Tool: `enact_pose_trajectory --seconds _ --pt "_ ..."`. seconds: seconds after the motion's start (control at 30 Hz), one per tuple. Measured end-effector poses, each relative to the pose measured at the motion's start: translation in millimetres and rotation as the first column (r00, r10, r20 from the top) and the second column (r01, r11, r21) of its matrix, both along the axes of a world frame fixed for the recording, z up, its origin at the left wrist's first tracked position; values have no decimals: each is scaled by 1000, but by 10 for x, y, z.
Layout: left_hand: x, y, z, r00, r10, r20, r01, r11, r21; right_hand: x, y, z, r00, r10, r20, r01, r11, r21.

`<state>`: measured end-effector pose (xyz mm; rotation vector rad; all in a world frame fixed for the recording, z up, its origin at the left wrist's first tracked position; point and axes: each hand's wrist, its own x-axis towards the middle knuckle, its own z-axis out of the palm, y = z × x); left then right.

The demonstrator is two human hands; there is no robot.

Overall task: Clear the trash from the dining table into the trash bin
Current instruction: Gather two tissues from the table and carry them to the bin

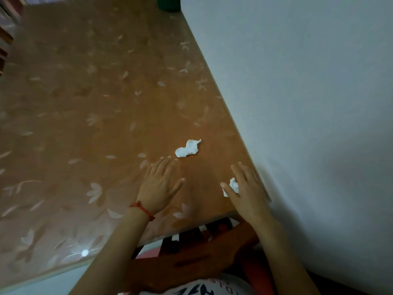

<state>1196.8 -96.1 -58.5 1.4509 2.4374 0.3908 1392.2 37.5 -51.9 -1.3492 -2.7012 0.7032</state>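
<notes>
Both hands are seen from the head view, low over the near right corner of the table [89, 107]. Left hand [161, 184] is flat, fingers straight and spread, nothing gripped; fingertips lie just short of a crumpled white tissue [188, 148]. Right hand [244, 186] is also relaxed with straight fingers, but a second, smaller tissue wad [233, 184] is visible between thumb and forefinger; whether it is pinched or merely covered cannot be told.

Trash bin is not clearly identified; a dark green container [169, 4] is cut off at the far table edge by the wall [297, 103], and its type cannot be confirmed.

Step judged in hand: gathering the two tissues.
- Small wad should be closed on fully by thumb and fingers before lifting; it is light and could slip out.
- Larger tissue should be pinched at its bulky middle, not swept, since it sits near the wall-side edge.
- Both could be carried in one trip.

Tissue appearance: larger piece is irregular, two-lobed, with a thin twisted tail toward the wall, lying free on the floral table cover. Smaller one is compact and partly hidden by the right hand.
</notes>
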Motion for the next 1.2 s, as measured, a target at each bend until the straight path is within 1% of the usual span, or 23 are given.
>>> enact_pose_trajectory --seconds 0.07,0.13,0.2,0.23,0.37,0.4,0.47,0.53,0.7,0.83,0.9,0.97,1.03,1.13,1.2 --pt "-44 125 -63 997 33 71 -32 999 -8 -7 81 -30 999 1 33 0 999 -33" --pt "-107 306 -107 974 105 203 -111 994 17 8 170 -52 999 -12 38 15 997 -74" --pt "-187 514 -152 918 161 363 -200 977 72 39 256 -61 999 -42 24 45 991 -123" --pt "-232 611 -189 892 182 414 -235 969 81 57 293 -65 998 -59 11 60 987 -151" --pt "-372 901 -332 768 302 564 -392 919 41 107 365 -64 992 -114 -50 98 965 -242" --pt "-396 953 -363 760 313 570 -416 908 56 113 369 -64 991 -123 -59 104 962 -253" --pt "-439 1035 -436 757 296 583 -413 907 76 121 368 -65 988 -138 -67 115 956 -271" --pt "-453 1105 -464 747 302 592 -411 910 55 113 375 -64 987 -149 -60 126 951 -284" --pt "-500 1218 -712 821 292 491 -335 942 0 64 411 -49 987 -157 -42 138 946 -294" --pt "-541 1266 -831 818 353 455 -372 927 -51 45 449 -73 987 -158 -19 145 941 -306" --pt "-541 1267 -868 829 366 423 -384 922 -46 34 459 -108 989 -149 -7 140 943 -302" --pt "-539 1261 -903 828 365 425 -389 921 -33 26 463 -150 990 -143 8 139 943 -301" --pt "-533 1236 -911 801 374 467 -407 913 -33 21 468 -196 989 -150 7 144 939 -313" --pt "-508 1182 -877 722 397 566 -473 881 -15 1 485 -249 988 -153 11 148 934 -327" --pt "-475 1128 -839 699 383 604 -482 876 2 -21 507 -263 984 -174 28 172 920 -352"
